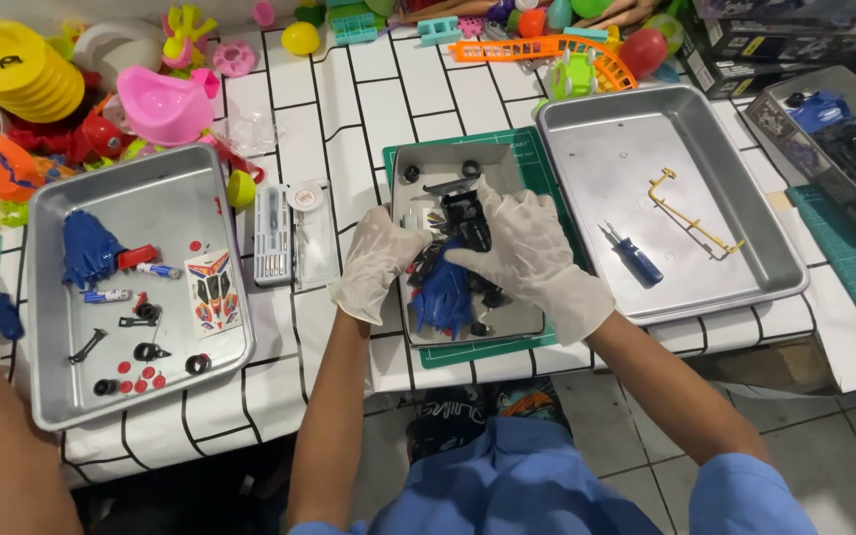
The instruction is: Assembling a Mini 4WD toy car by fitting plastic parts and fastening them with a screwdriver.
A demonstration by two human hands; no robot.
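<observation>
gloves cover both our hands over the small middle tray [418, 159] on the tabletop [349, 109]. our right hand [527, 253] has its fingers closed on a black toy car part [465, 213], and our left hand [376, 260] rests at the tray's left side, fingers curled; we cannot tell if they pinch anything. we should hold the part low over the tray so little bits don't drop. our hands hide much of the blue piece [443, 297] below.
</observation>
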